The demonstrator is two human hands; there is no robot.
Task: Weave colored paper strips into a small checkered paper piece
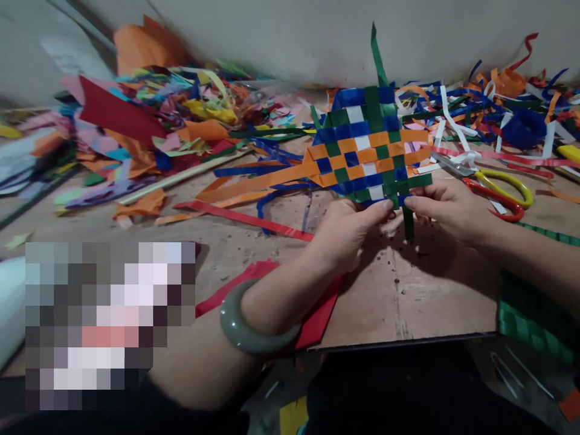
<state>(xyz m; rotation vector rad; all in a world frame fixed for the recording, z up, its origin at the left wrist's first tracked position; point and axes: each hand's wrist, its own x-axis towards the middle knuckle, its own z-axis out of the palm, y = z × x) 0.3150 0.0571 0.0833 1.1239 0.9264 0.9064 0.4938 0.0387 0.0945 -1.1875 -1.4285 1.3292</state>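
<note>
Between my hands a woven piece of ribbon strips (pixel 357 158) in blue, green, orange and white is held up above the table. My left hand (pixel 347 232) pinches its lower edge, thumb on top. On the lower right corner, my right hand (pixel 446 205) has thumb and fingers closed by a short green strip end (pixel 419 181). Another green end points down between the hands, and a longer one stands up at the top. Orange strip tails (pixel 254 184) trail off to the left. The fingers under the weave are partly hidden.
Scissors (pixel 498 187) with red and yellow handles lie right of the weave. Coloured scraps (pixel 149 121) heap along the wall, and loose strips (pixel 480 121) pile at the back right. Red material (pixel 319 314) lies under my left forearm; green woven material (pixel 530 320) hangs at the front edge.
</note>
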